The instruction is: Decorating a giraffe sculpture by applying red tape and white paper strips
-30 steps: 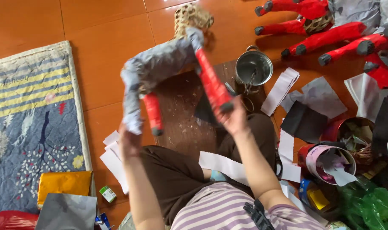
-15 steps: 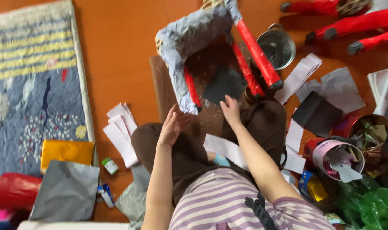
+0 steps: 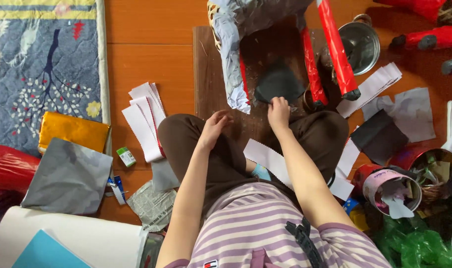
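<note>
A paper-covered animal figure point(image 3: 236, 54) with a grey body and red legs point(image 3: 335, 49) stands on a brown board point(image 3: 206, 74) in front of my crossed legs. A dark grey paper piece point(image 3: 279, 84) lies on the board between the figure's legs. My right hand point(image 3: 278, 113) reaches to its near edge and pinches it with the fingertips. My left hand point(image 3: 213, 128) hovers over my left knee at the board's near edge, fingers loosely apart, holding nothing.
White paper strips point(image 3: 144, 116) lie left of my knee, more strips point(image 3: 372, 87) at the right. A metal pot point(image 3: 362, 44) stands behind the figure. Gold point(image 3: 72, 130), grey point(image 3: 69, 176) and red sheets point(image 3: 7, 166) lie left by a rug point(image 3: 42, 69). A tin of scraps point(image 3: 392, 191) sits right.
The figure, held up in both hands a second ago, now stands on the board. Both hands let go of it; my right hand moved to the dark paper piece.
</note>
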